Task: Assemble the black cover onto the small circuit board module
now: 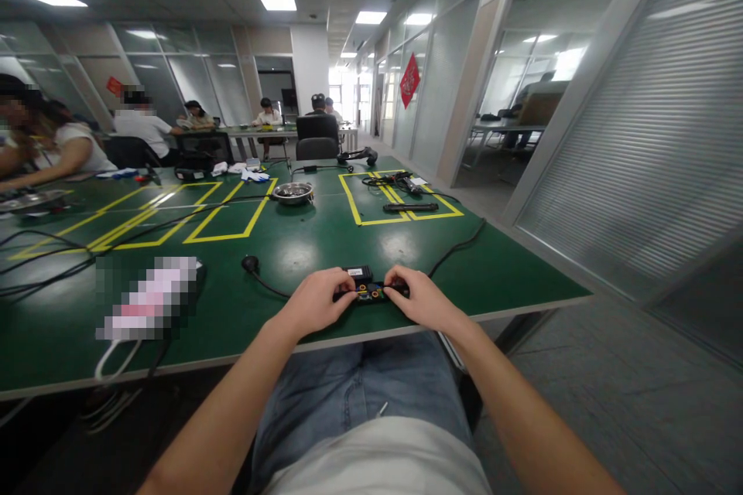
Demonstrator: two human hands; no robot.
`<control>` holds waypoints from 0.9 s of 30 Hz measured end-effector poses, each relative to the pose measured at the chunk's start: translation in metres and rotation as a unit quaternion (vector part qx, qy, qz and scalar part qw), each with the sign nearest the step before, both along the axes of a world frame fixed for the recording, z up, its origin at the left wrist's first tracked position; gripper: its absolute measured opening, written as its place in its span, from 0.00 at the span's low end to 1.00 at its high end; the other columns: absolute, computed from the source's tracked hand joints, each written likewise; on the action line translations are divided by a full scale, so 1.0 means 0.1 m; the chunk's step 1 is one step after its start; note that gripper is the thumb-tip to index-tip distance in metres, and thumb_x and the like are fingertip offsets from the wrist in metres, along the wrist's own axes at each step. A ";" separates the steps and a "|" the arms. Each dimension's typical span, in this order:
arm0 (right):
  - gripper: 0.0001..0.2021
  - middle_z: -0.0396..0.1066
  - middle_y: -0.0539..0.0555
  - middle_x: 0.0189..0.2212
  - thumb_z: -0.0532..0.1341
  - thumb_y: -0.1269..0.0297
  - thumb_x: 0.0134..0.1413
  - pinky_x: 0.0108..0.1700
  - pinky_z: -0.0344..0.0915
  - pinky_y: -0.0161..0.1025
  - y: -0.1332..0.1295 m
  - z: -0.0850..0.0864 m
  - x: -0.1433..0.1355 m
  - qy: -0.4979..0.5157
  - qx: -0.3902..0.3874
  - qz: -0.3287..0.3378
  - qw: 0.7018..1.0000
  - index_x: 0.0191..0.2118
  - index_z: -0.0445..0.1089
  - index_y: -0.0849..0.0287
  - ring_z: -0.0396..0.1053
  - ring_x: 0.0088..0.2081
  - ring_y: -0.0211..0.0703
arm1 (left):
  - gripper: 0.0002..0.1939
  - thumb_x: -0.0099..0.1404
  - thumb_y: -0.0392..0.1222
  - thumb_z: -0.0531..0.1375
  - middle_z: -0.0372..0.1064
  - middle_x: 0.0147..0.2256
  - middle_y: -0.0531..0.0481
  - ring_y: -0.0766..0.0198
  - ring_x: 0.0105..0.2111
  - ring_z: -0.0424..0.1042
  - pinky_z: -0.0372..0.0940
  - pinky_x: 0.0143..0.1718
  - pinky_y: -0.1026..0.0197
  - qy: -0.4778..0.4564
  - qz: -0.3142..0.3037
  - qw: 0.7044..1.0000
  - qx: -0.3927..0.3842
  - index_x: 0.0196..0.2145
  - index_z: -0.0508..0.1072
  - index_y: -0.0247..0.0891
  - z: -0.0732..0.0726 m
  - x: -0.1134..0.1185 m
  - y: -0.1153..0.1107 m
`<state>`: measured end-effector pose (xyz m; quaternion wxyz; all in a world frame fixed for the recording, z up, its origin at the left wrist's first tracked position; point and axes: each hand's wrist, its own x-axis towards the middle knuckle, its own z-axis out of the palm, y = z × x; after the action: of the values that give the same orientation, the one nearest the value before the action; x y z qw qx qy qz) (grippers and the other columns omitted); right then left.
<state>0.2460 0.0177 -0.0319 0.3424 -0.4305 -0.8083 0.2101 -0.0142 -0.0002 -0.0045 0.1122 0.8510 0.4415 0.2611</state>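
At the front edge of the green table, a circuit board (371, 292) with yellow-ringed parts sits in a long, narrow black casing. My left hand (321, 298) pinches its left end between thumb and fingers. At the other end, my right hand (422, 298) grips with fingertips pressed together. Just behind the board lies a black box (358, 273) with a white label. A black cable with a plug (251, 264) runs toward my left hand. The finer parts under my fingertips are hidden.
On the green table (511, 271), a metal bowl (293, 193) holds small parts. Beyond my hands, yellow tape frames a black bar (411, 207) and a tangle of cables. A blurred-out pink item (152, 298) lies left. Several people sit farther back.
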 end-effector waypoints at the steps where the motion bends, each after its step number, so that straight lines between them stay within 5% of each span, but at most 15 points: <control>1: 0.02 0.78 0.52 0.34 0.64 0.66 0.62 0.42 0.68 0.41 0.00 0.01 0.00 0.008 -0.009 -0.001 1.000 0.37 0.74 0.55 0.74 0.36 0.45 | 0.03 0.70 0.39 0.66 0.77 0.33 0.50 0.58 0.34 0.76 0.68 0.39 0.59 -0.003 0.006 1.000 -0.003 0.37 0.81 0.41 0.00 0.00 0.00; 10: 0.08 0.80 0.53 0.32 0.63 0.61 0.63 0.34 0.67 0.39 0.00 0.02 0.05 0.054 -0.026 -0.025 0.998 0.36 0.79 0.56 0.71 0.29 0.43 | 0.05 0.69 0.37 0.68 0.80 0.33 0.49 0.60 0.34 0.77 0.69 0.40 0.59 -0.057 0.004 0.998 -0.009 0.34 0.85 0.40 -0.01 0.00 0.07; 14: 0.07 0.81 0.54 0.32 0.63 0.65 0.62 0.38 0.69 0.40 0.04 -0.01 0.07 0.044 -0.002 -0.003 0.999 0.33 0.79 0.56 0.75 0.34 0.46 | 0.07 0.71 0.38 0.67 0.81 0.34 0.48 0.59 0.35 0.78 0.69 0.41 0.58 -0.018 -0.005 1.000 -0.010 0.34 0.85 0.40 -0.04 -0.03 0.08; 21: 0.06 0.82 0.54 0.34 0.65 0.66 0.62 0.45 0.69 0.43 0.07 -0.04 0.08 0.023 0.018 -0.010 1.000 0.33 0.79 0.54 0.77 0.39 0.49 | 0.10 0.75 0.42 0.63 0.80 0.55 0.44 0.50 0.54 0.76 0.71 0.59 0.47 -0.011 0.014 0.997 0.081 0.44 0.88 0.45 -0.07 0.01 0.12; 23: 0.06 0.81 0.54 0.34 0.64 0.66 0.61 0.44 0.70 0.43 0.06 -0.03 0.07 0.031 0.002 -0.008 0.999 0.34 0.79 0.55 0.77 0.38 0.48 | 0.15 0.77 0.41 0.60 0.78 0.60 0.44 0.49 0.59 0.75 0.70 0.63 0.45 -0.005 0.038 0.997 0.061 0.52 0.86 0.47 -0.08 0.04 0.18; 27: 0.06 0.81 0.54 0.34 0.63 0.65 0.60 0.43 0.70 0.43 0.06 0.00 0.05 0.045 -0.021 -0.003 0.999 0.35 0.78 0.55 0.77 0.38 0.49 | 0.13 0.73 0.41 0.65 0.82 0.55 0.46 0.48 0.55 0.80 0.72 0.61 0.47 -0.005 0.096 0.995 -0.014 0.51 0.87 0.48 -0.13 0.07 0.31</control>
<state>0.2510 0.0233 -0.0322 0.3698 -0.4299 -0.7863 0.2454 -0.0074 0.0309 -0.0172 0.1005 0.8018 0.5241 0.2689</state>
